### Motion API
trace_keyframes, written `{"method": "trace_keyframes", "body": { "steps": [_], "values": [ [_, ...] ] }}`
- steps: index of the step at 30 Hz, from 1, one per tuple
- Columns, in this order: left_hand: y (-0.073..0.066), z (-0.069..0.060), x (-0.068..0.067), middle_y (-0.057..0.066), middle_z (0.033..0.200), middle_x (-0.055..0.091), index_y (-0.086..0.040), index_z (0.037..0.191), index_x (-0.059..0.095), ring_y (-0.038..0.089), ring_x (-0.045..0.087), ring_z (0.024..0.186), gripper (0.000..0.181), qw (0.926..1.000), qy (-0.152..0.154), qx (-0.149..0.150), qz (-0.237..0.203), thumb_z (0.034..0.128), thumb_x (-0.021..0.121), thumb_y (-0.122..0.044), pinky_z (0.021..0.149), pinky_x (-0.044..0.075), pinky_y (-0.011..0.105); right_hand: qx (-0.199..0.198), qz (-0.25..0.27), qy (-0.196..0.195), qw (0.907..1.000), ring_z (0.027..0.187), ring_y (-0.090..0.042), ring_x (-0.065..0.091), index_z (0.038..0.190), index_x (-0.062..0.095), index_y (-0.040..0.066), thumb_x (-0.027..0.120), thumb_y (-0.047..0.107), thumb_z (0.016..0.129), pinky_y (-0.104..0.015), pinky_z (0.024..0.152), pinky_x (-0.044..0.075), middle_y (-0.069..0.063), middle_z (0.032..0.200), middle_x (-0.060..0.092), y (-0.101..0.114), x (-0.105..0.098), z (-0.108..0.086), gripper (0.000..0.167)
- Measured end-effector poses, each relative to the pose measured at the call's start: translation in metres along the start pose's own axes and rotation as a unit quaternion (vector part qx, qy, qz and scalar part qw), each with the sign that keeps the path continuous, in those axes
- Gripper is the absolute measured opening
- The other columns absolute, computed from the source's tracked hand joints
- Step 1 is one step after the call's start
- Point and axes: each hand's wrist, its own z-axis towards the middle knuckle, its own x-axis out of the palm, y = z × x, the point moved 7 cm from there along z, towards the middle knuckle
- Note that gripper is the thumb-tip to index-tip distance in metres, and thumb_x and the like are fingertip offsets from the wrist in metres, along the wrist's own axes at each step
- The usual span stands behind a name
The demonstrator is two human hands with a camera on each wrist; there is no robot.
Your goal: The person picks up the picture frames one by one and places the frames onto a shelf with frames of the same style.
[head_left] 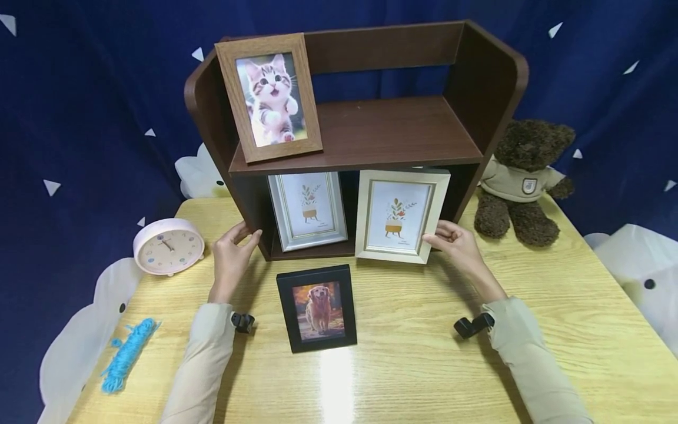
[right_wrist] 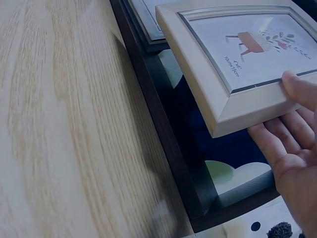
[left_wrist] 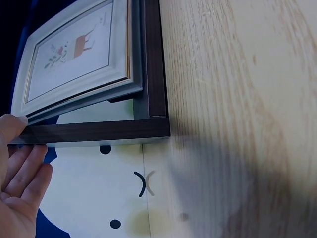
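A dark brown two-tier shelf (head_left: 392,132) stands on the table. My right hand (head_left: 459,246) holds a cream picture frame (head_left: 364,218) by its right edge, thumb on the front and fingers behind, as the right wrist view shows. That frame is tilted at the lower tier's opening. With thumb and fingers on either side, my left hand (head_left: 233,253) grips the edge of the shelf's left side panel (left_wrist: 89,131). A silver-white picture frame (head_left: 281,218) leans inside the lower tier, to the left of the cream one.
A wooden frame with a kitten picture (head_left: 272,100) stands on the upper tier. Before the shelf is a black frame with a dog picture (head_left: 318,312). At left are a pink clock (head_left: 169,250) and blue yarn (head_left: 127,356); a brown teddy bear (head_left: 521,188) sits right.
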Motion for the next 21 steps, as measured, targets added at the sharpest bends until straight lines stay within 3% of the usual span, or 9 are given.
{"method": "trace_keyframes", "body": {
  "steps": [3,8,12,16,19,21],
  "values": [
    [0.0015,-0.0011,-0.0007,0.025,0.098,0.069,0.009,0.107,0.066,0.036,0.068,0.091,0.028,1.0000,-0.003,0.001,-0.002,0.0827,0.072,-0.003,0.084,0.052,0.041,0.004,-0.013,0.000,0.9999,0.085,0.005,0.064,0.123,0.053,-0.011,0.069,0.013,0.088,-0.013,0.078,0.051,0.021,0.093,0.066,0.0007,0.0006,0.0012,0.046],
    [0.0037,-0.0021,-0.0014,0.025,0.098,0.069,0.009,0.108,0.066,0.036,0.068,0.091,0.028,1.0000,-0.005,-0.004,-0.003,0.0826,0.072,-0.003,0.084,0.052,0.041,0.010,-0.035,-0.005,0.9993,0.086,0.006,0.062,0.126,0.052,-0.009,0.069,0.017,0.088,-0.012,0.079,0.050,0.010,0.101,0.069,0.0009,0.0004,0.0038,0.048],
    [0.0039,-0.0018,-0.0010,0.026,0.098,0.069,0.009,0.107,0.066,0.036,0.068,0.091,0.028,1.0000,-0.004,-0.003,-0.003,0.0825,0.072,-0.003,0.084,0.052,0.043,0.010,-0.048,-0.010,0.9988,0.088,0.008,0.061,0.127,0.053,-0.007,0.068,0.019,0.089,-0.011,0.081,0.048,-0.008,0.112,0.068,0.0006,0.0001,0.0057,0.048],
    [0.0028,-0.0007,-0.0001,0.026,0.098,0.069,0.009,0.107,0.066,0.037,0.068,0.091,0.028,1.0000,-0.003,0.002,-0.002,0.0826,0.072,-0.003,0.082,0.053,0.044,0.007,-0.045,-0.010,0.9989,0.090,0.009,0.060,0.129,0.051,-0.007,0.066,0.019,0.090,-0.009,0.083,0.047,-0.026,0.123,0.058,0.0009,0.0006,0.0072,0.049],
    [0.0018,-0.0002,0.0002,0.026,0.098,0.069,0.009,0.107,0.066,0.037,0.068,0.091,0.028,1.0000,-0.003,0.004,-0.001,0.0825,0.072,-0.003,0.082,0.053,0.044,0.004,-0.033,-0.011,0.9994,0.091,0.008,0.061,0.130,0.050,-0.008,0.065,0.018,0.091,-0.010,0.083,0.047,-0.029,0.124,0.056,0.0009,0.0013,0.0086,0.049],
    [0.0015,-0.0002,-0.0001,0.025,0.097,0.069,0.009,0.107,0.066,0.036,0.069,0.090,0.028,1.0000,-0.003,0.003,0.001,0.0827,0.072,-0.004,0.082,0.052,0.043,0.001,-0.025,-0.011,0.9996,0.090,0.008,0.061,0.130,0.050,-0.008,0.065,0.018,0.091,-0.010,0.083,0.048,-0.023,0.121,0.060,0.0007,0.0020,0.0102,0.049]
  ]
}}
